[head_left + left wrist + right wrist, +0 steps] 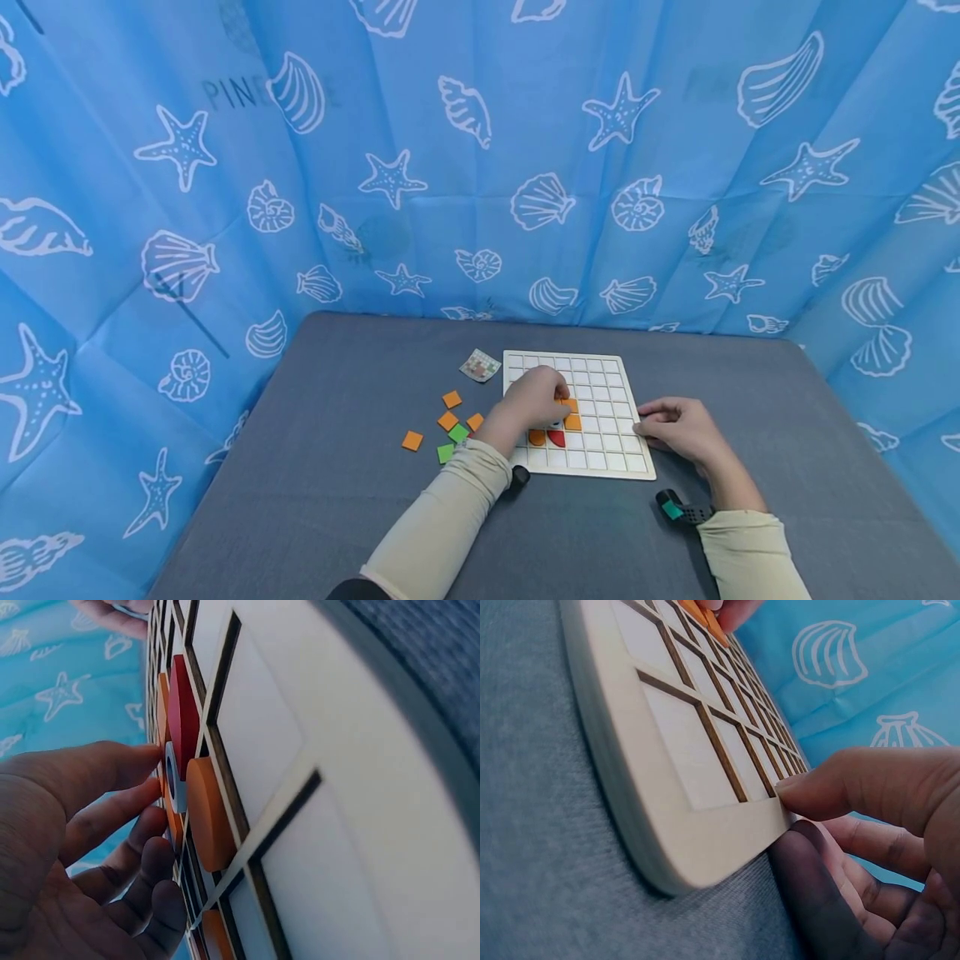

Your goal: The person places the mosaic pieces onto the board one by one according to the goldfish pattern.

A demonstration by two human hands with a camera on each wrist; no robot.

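A white gridded board (600,461) lies on the table. Over its middle, my left hand (534,398) pinches a small orange tile (559,402) between thumb and fingertips, partly hidden by the hand. Beside those fingertips in the left wrist view sit a white piece with a dark blue centre (175,778), a red piece (184,716) and an orange rounded piece (210,814). Square orange tiles (573,422) stand in cells just right of the hand. My right hand (681,432) grips the board's right edge, thumb on top and fingers against the side or underneath.
Left of the board lie several loose orange tiles (412,441) and green tiles (446,453). A small patterned card (480,366) rests near the board's far left corner. The grey table (360,517) meets a blue shell-print curtain (465,217) at the back.
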